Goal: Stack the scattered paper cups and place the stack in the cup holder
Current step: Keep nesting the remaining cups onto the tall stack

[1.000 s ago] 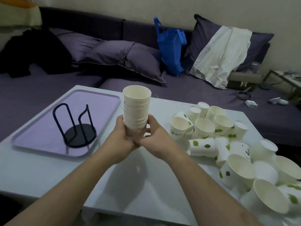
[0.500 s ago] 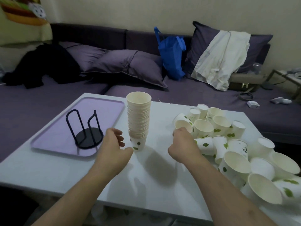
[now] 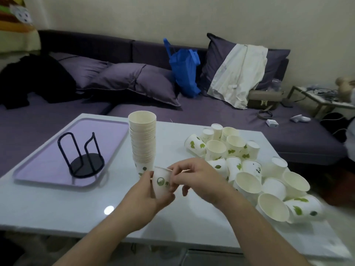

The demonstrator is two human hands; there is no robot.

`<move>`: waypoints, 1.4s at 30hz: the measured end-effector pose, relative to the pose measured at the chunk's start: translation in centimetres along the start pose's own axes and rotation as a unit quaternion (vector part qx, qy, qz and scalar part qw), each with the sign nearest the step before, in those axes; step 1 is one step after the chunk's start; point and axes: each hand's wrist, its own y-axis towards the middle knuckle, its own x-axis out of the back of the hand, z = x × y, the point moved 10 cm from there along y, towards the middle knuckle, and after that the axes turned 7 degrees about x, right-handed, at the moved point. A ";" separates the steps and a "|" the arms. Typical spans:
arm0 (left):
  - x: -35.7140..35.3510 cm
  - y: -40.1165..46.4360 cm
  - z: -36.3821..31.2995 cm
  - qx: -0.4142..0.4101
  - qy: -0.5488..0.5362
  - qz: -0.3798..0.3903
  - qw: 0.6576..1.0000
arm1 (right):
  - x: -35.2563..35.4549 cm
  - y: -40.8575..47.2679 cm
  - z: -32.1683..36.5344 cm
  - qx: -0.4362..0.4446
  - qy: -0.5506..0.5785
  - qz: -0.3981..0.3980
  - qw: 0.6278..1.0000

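A tall stack of paper cups (image 3: 143,143) stands upright on the white table (image 3: 76,206), near its middle. Just in front of it, my left hand (image 3: 146,196) and my right hand (image 3: 197,179) together hold a single paper cup (image 3: 162,182) with a green logo, upright above the table. My right fingers pinch its rim. A heap of scattered paper cups (image 3: 247,169) with green leaves lies to the right. The black wire cup holder (image 3: 82,156) stands empty on a lilac tray (image 3: 48,169) at the left.
A purple sofa (image 3: 134,112) with cushions, a blue bag (image 3: 184,73), a white garment and dark clothing runs behind the table. A small side table (image 3: 318,100) with cables stands at the far right.
The stack was set down on the table and both hands let go of it. My right hand fetched one cup from the heap, and now both hands hold it in front of the stack.
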 end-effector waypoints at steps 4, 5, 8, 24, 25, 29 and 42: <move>0.2 0.4 1.3 0.031 0.003 0.006 1.000 | 5.4 -0.1 -2.4 -0.001 -0.040 -0.138 0.990; 0.3 0.6 1.6 0.034 -0.007 0.006 0.999 | 6.7 0.1 -3.3 -0.014 -0.143 -0.159 0.977; 0.3 0.9 2.0 0.044 -0.004 0.008 0.999 | 7.7 1.3 -5.4 -0.046 -0.425 -0.133 0.894; -0.2 1.6 2.0 0.034 0.010 0.025 0.999 | 3.4 3.2 -3.5 0.001 -0.508 -0.053 0.859; 0.0 1.6 1.9 0.036 0.007 0.022 0.999 | 3.6 3.1 -2.7 0.017 -0.475 -0.058 0.878; 0.8 1.2 1.8 0.036 -0.022 0.009 0.999 | 5.7 1.4 -0.5 0.040 -0.309 -0.135 0.940; 3.6 -0.9 -1.3 -0.054 -0.269 0.026 0.961 | 4.4 -1.0 -1.1 -0.017 0.129 -0.015 0.991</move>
